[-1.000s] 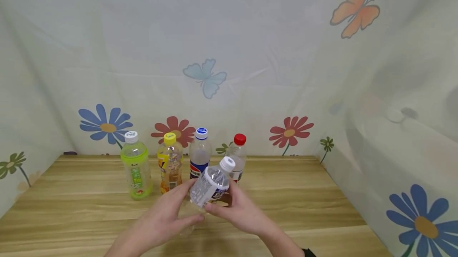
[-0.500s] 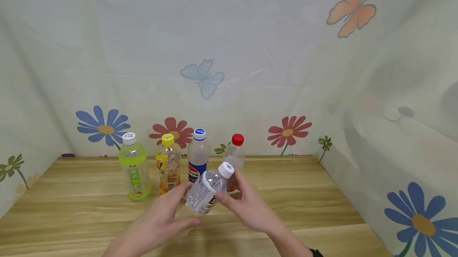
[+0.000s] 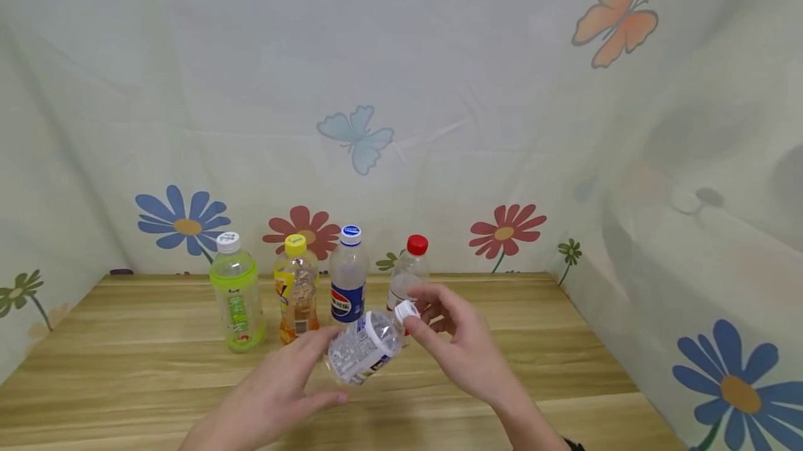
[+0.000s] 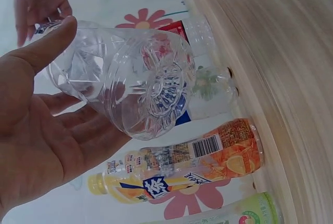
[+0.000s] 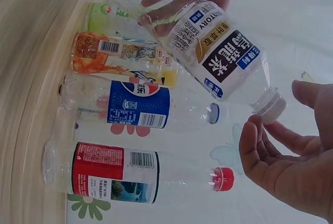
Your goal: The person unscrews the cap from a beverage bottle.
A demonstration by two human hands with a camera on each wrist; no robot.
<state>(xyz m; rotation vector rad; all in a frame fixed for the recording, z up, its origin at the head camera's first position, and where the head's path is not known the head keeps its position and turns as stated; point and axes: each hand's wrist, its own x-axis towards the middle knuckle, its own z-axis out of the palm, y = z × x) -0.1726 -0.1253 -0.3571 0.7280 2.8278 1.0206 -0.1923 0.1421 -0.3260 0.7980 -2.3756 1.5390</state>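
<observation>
Fingers (image 4: 96, 138) of the left hand (image 3: 276, 381) curved round a tilted clear bottle (image 3: 360, 351), holding it above the surface (image 3: 539, 339); the right hand (image 3: 461, 346) stood loosely bent at its white cap (image 5: 273, 109), thumb apart.

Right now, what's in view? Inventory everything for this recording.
Tilted bottle: one, clear, held before the row.
Green bottle: one, green, row's left end.
Orange bottle: one, orange-yellow, second along.
Blue-labelled bottle: one, clear, third along.
Red-capped bottle: one, clear, row's right end.
Table: one, brown, under the row.
Backdrop: one, pale, behind.
Flower prints: several, mixed colours, on backdrop.
Butterfly prints: two in head view, orange and blue, on backdrop.
Wristwear: one, dark, right arm.
Left hand: one, bare, around the tilted bottle.
Right hand: one, bare, at the tilted bottle's cap.
</observation>
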